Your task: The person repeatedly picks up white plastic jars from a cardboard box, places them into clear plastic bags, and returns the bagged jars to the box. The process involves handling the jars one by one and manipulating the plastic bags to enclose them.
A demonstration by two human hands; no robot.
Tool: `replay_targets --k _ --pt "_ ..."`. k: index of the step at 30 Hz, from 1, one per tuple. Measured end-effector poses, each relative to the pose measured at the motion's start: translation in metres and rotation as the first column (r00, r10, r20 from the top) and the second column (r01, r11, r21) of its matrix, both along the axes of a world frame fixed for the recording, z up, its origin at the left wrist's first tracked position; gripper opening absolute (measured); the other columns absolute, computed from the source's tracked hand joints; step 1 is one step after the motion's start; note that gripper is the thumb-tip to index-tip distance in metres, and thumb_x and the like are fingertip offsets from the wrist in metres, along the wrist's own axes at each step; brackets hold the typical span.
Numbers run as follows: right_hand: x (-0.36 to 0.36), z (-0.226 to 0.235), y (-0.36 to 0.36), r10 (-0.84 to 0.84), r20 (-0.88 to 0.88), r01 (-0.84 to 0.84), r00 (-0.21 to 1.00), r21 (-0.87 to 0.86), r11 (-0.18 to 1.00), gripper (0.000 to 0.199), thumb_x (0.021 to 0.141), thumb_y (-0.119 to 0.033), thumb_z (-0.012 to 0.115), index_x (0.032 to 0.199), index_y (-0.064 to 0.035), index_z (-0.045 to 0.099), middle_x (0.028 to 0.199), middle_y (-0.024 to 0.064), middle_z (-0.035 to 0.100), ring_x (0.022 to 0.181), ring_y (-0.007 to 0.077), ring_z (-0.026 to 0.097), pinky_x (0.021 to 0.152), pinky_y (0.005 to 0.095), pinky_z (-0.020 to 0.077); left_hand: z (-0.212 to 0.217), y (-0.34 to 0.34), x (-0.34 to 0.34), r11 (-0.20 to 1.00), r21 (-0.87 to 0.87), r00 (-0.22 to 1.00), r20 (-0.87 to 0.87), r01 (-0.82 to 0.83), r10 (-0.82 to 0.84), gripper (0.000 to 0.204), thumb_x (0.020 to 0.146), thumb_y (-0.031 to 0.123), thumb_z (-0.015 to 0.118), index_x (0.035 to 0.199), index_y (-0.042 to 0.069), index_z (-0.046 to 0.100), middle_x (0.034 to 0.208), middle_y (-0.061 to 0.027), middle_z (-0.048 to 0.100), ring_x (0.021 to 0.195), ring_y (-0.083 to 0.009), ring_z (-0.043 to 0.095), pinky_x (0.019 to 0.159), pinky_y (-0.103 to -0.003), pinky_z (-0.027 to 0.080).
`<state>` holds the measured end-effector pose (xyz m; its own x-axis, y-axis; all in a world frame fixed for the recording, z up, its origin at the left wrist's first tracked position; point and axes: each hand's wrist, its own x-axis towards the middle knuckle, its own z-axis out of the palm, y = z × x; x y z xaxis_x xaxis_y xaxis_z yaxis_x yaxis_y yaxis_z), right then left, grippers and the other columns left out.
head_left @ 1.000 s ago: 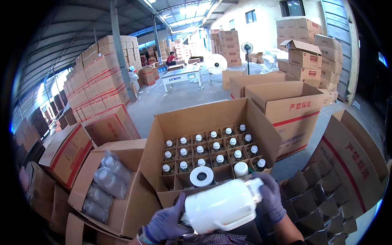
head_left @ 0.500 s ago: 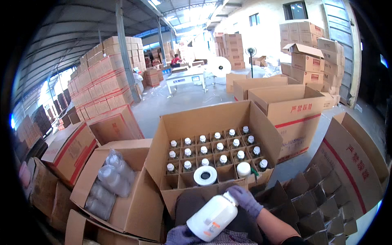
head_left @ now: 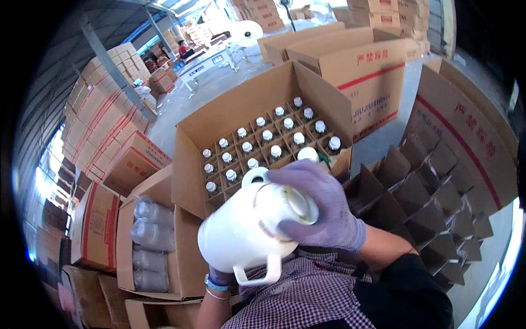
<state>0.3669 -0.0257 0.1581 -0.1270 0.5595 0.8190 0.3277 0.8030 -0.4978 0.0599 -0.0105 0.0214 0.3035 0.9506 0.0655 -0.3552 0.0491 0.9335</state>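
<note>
A large white plastic jug [head_left: 230, 227] with a side handle is tilted in front of me, its round mouth end toward the right. My right hand [head_left: 320, 205], in a purple-grey glove, grips the neck, fingers curled round it; whether a cap is there is too blurred to tell. My left hand [head_left: 222, 277], also gloved, holds the jug from beneath, its fingers mostly hidden. Just beyond stands an open carton [head_left: 235, 96] with cardboard dividers and rows of white-capped bottles [head_left: 275, 151]. A white ring-shaped piece [head_left: 255, 175] and a white round-topped thing [head_left: 308, 154] sit at its near side.
To the left, an open box [head_left: 126, 247] holds clear plastic-wrapped containers [head_left: 153, 230]. Cardboard dividers [head_left: 408, 197] stand at the right, beside a leaning carton [head_left: 466, 137]. Open cartons [head_left: 367, 82] stand farther back; stacked boxes [head_left: 104, 109] rise at the far left.
The jug has been lifted and turned, its handle now showing. My right hand has stayed at the neck end and moved up with it. The view has tilted downward.
</note>
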Motion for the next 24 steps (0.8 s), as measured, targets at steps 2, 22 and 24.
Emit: replay_targets --k 2,22,24 --pt "-0.009 -0.001 -0.006 0.098 0.014 -0.097 0.995 -0.044 0.994 0.064 0.072 -0.033 0.081 0.126 -0.0029 0.064 0.112 0.0137 0.065 0.101 0.0318 0.063 0.09 0.043 0.0507 0.0 -0.005 0.004 0.999 -0.042 0.999 0.04 0.02 -0.018 0.067 0.093 0.025 0.069 0.147 -0.002 0.04 0.145 -0.0162 0.051 0.13 -0.0258 0.054 0.108 -0.044 0.046" --pt "-0.059 -0.026 -0.008 0.481 -0.247 -0.488 0.841 0.038 0.872 0.07 0.068 -0.037 0.087 0.125 -0.0053 0.061 0.106 0.011 0.064 0.097 0.0279 0.063 0.087 0.0409 0.0504 -0.011 -0.054 0.014 0.98 -0.197 0.988 0.155 0.038 -0.008 0.059 0.097 0.028 0.064 0.144 -0.003 0.044 0.143 -0.0169 0.053 0.13 -0.0262 0.054 0.107 -0.044 0.047" --pt "-0.063 -0.031 0.001 0.558 -0.265 -0.577 0.787 0.007 0.817 0.075 0.067 -0.039 0.089 0.128 -0.0049 0.061 0.108 0.0107 0.065 0.098 0.0276 0.064 0.088 0.0403 0.0514 -0.013 -0.051 0.016 0.977 -0.205 0.985 0.169 0.059 -0.024 0.059 0.097 0.028 0.063 0.143 -0.003 0.045 0.143 -0.017 0.053 0.13 -0.0263 0.054 0.107 -0.044 0.047"
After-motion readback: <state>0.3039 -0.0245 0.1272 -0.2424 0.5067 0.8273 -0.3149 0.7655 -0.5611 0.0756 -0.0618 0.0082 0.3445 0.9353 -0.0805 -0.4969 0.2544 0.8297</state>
